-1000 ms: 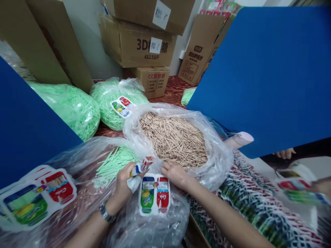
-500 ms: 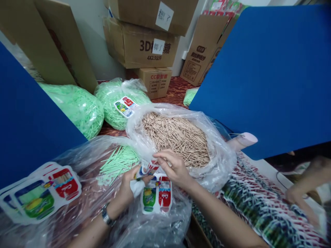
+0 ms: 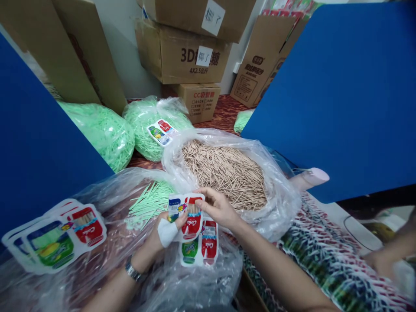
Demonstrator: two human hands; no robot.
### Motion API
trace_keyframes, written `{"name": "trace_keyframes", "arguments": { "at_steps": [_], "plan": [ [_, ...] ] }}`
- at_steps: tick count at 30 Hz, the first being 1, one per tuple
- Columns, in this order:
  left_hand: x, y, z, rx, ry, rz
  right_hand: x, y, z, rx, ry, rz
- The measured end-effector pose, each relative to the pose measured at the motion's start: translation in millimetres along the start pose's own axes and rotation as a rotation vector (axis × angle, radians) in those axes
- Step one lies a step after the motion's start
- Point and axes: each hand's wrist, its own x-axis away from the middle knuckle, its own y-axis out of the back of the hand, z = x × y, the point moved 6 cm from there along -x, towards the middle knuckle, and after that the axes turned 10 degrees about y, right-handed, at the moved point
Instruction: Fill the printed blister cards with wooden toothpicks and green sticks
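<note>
Between my hands is a small plastic pouch (image 3: 194, 224) printed with a red Cola bottle and a second bottle mostly covered by my fingers. Thin brown sticks show through its Cola window. My left hand (image 3: 158, 236), with white tape or cloth round the thumb, grips the lower left side. My right hand (image 3: 219, 209) pinches the upper right edge between thumb and fingers. Just below lies another pouch (image 3: 209, 242) on clear plastic. Beyond my right hand, an open clear bag holds many brown sticks (image 3: 227, 173). Loose pale green sticks (image 3: 150, 200) lie beyond my left hand.
At left lies a pile of pouches (image 3: 53, 245). Green-filled bags (image 3: 143, 125) and stacked cartons (image 3: 191, 60) stand behind. Blue panels (image 3: 334, 95) flank both sides. Rows of packed pouches (image 3: 325, 247) fill the right, near another person's hand (image 3: 380, 262).
The pouch has turned from edge-on to show its printed front. My right fingers have closed on its upper edge. The view has shifted slightly, and the other person's hand moved a little.
</note>
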Motion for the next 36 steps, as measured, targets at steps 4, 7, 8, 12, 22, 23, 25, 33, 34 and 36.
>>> {"name": "trace_keyframes", "arguments": {
  "at_steps": [4,7,8,12,22,23,25,33,34,36],
  "plan": [
    [1,2.0,1,0.093,0.031,-0.035,-1,-1,0,0.001,0.015,-0.006],
    [2,4.4,1,0.186,0.054,-0.086,-2,-1,0,-0.009,0.025,-0.009],
    [3,4.9,0,0.209,0.061,-0.105,-2,-1,0,-0.002,0.027,-0.01],
    [5,7.1,-5,0.294,0.041,-0.152,-2,-1,3,0.13,0.064,-0.02],
    [10,22.2,-2,-0.15,-0.096,-0.225,-4,-14,29,0.383,0.257,0.054],
    [12,19.6,-4,-0.244,-0.124,-0.227,-4,-20,32,0.432,0.298,0.081],
    [18,13.4,-7,-0.387,-0.174,-0.206,-5,-33,34,0.518,0.362,0.121],
    [48,33.9,-3,-0.478,-0.129,-0.069,-3,-71,41,0.604,0.56,0.31],
    [52,41.2,-2,-0.498,-0.128,-0.12,-5,-74,43,0.554,0.568,0.369],
    [59,53.7,-1,-0.479,-0.131,-0.231,-13,-79,42,0.391,0.53,0.467]
  ]
}}
